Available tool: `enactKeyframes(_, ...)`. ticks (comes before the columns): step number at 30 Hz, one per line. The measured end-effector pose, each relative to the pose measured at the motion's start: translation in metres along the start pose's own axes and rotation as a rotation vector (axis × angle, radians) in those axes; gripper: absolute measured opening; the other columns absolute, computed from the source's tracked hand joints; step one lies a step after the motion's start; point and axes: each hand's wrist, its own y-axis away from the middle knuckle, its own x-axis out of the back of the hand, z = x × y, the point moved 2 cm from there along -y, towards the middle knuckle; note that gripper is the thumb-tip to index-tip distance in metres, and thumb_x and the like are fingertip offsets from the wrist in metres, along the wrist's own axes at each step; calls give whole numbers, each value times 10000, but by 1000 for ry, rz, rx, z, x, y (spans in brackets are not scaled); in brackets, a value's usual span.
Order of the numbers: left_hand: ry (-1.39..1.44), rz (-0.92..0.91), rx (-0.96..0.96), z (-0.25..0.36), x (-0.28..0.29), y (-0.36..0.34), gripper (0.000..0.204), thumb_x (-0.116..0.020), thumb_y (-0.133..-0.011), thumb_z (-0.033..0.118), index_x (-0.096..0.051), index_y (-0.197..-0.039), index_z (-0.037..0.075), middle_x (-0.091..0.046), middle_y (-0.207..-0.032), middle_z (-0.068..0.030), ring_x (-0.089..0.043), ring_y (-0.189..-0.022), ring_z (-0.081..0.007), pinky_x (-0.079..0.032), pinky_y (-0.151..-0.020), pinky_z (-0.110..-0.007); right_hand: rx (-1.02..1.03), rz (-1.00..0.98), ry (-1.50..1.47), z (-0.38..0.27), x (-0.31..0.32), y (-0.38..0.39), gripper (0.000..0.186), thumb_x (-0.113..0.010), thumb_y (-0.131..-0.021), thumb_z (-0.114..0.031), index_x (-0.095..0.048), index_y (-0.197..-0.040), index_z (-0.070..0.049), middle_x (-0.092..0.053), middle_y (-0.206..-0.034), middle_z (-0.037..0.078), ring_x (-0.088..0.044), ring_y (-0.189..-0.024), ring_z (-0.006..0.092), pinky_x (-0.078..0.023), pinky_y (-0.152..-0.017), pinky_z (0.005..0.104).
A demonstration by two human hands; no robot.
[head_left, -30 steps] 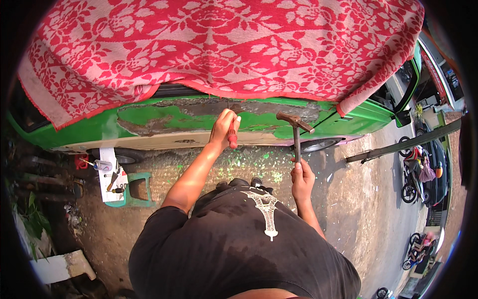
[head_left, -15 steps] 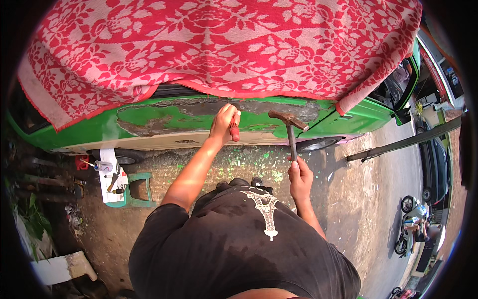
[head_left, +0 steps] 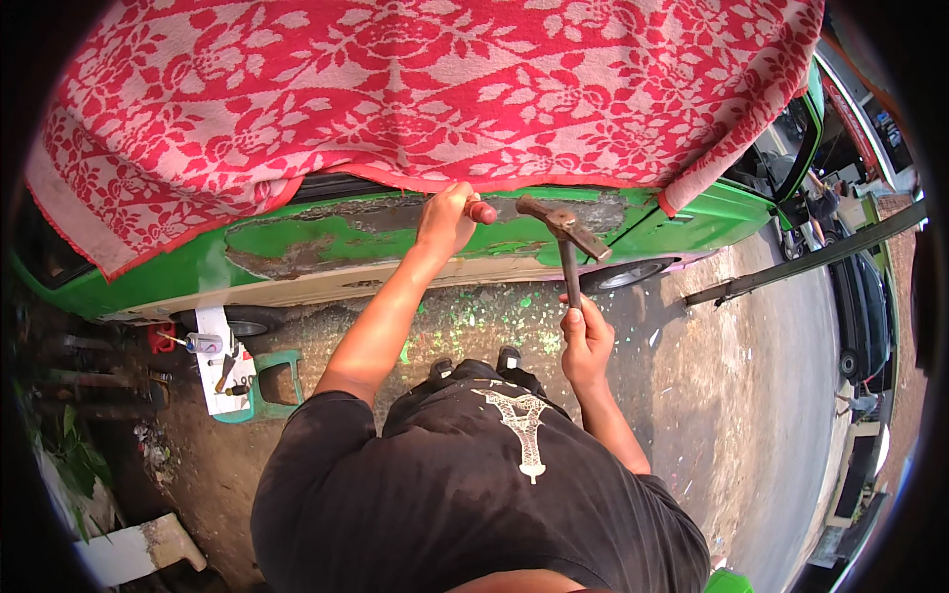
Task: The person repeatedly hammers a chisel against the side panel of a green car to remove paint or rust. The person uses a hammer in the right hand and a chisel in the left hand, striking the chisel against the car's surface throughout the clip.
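Observation:
My left hand is closed on a red-handled tool, its butt toward me, against the upper edge of the green vehicle's panel, where paint is flaked away in grey and brown patches. Its tip is hidden. In my right hand is an upright hammer, gripped by the metal shaft, its head just right of the red handle. A red-and-pink floral blanket drapes over the vehicle's windows and hangs down to just above my left hand.
A teal plastic stool at the left carries white sheets, a can and small tools; a red container stands by the wheel. A long dark pole slants across the right. Paint flakes litter the ground. A dark car stands across the road.
Both hands have moved up toward the panel; the red handle now points more toward me, and the hammer head is higher and farther left, nearer it. The passing motorcycle at right has left that spot.

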Motion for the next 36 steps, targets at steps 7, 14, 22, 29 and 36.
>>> enactKeyframes(7,14,25,-55,4,1,6,131,-647,-778,20,-517,-779,40,-627,-777,-116,-619,-715,-331,-470,-628,-415,-135,-91,193,18,1,0,287,-592,-985,-206,-645,-1148,23,-525,-648,14,-464,-589,72,-371,-532,243)
enactKeyframes(14,78,96,-65,-3,-8,43,191,-672,-850,48,-491,-789,35,-526,-739,-106,-542,-661,-310,-438,-611,-416,-392,-32,-71,52,36,41,270,-579,-996,-235,-677,-1103,-8,-466,-656,-60,-419,-597,36,-352,-538,226)
enactKeyframes(22,115,235,-125,-18,-30,75,150,-711,-859,22,-563,-856,-1,-584,-911,-117,-591,-775,-251,-499,-708,-325,-496,-116,-171,80,65,43,266,-589,-990,-222,-670,-1109,2,-478,-689,-59,-423,-617,34,-338,-539,219)
enactKeyframes(29,67,261,-69,-15,-29,105,129,-704,-870,52,-586,-858,3,-622,-930,-105,-636,-814,-229,-523,-716,-316,-528,-125,-268,104,78,50,275,-593,-991,-221,-667,-1129,4,-473,-686,-62,-408,-602,28,-323,-526,214)
enactKeyframes(36,25,210,4,-8,-27,151,108,-677,-890,62,-597,-869,-7,-629,-934,-116,-633,-811,-234,-522,-721,-319,-628,-97,-416,131,95,63,277,-591,-994,-223,-655,-1132,9,-452,-654,-70,-384,-550,22,-292,-485,205)
